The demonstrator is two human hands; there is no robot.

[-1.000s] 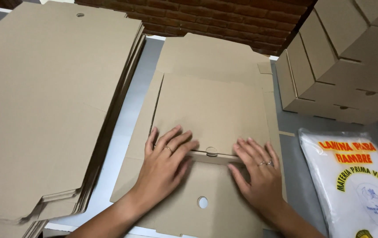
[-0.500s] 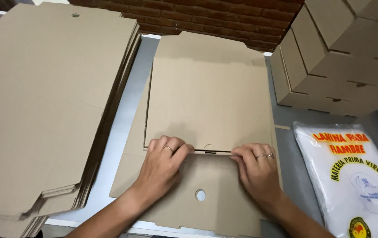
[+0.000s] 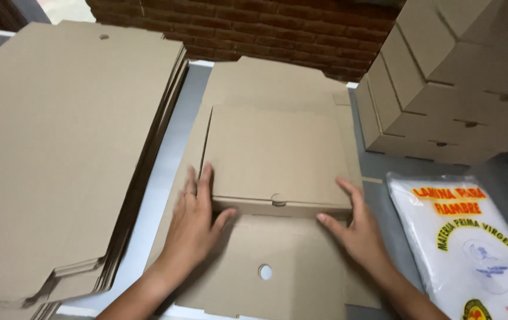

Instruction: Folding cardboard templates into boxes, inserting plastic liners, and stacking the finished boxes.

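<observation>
A brown cardboard box (image 3: 275, 157) lies half folded on a flat sheet with a round hole (image 3: 264, 272) near me. Its square top panel sits raised, with a low front wall and a small half-round notch (image 3: 277, 200). My left hand (image 3: 195, 222) rests at the box's front left corner, fingers along its left side and thumb against the front wall. My right hand (image 3: 357, 228) mirrors it at the front right corner, fingers spread along the right side. Both hands press the cardboard and grip nothing.
A tall stack of flat cardboard blanks (image 3: 58, 148) fills the left. Folded boxes (image 3: 443, 89) are piled at the right back. A white plastic packet (image 3: 467, 237) with coloured print lies at the right. A brick wall (image 3: 277, 29) runs behind the grey table (image 3: 165, 166).
My hands moved from the front edge of the panel out to the box's two front corners. The top panel dropped lower and a front wall now shows beneath it.
</observation>
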